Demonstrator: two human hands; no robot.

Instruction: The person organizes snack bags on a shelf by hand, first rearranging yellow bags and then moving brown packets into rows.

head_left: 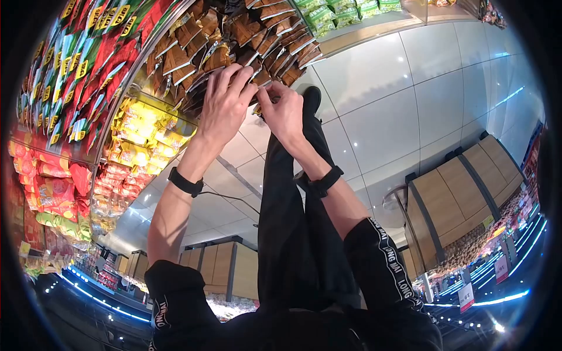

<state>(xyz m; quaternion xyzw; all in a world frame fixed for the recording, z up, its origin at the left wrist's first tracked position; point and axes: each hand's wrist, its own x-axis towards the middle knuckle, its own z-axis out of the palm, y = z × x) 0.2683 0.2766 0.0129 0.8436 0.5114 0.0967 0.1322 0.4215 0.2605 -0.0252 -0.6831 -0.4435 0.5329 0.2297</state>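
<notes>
Brown snack packets (234,35) stand packed in slanted rows in a display at the top of the head view. My left hand (225,108) is at the near edge of these rows, fingers bent over a packet's edge. Close on its right, my right hand (283,111) is closed in a pinch, with thumb and forefinger together. A small part of a brown packet shows between the two hands; the rest of it is hidden behind my fingers. Both wrists wear black bands.
Yellow packets (137,131) and red bags (55,187) fill shelves at left, below rows of red and green packs (88,64). Green packs (345,14) lie at top right. White floor tiles (374,111) stretch right, towards a wood-panelled counter (462,199). My black shoe (312,100) is beside the display.
</notes>
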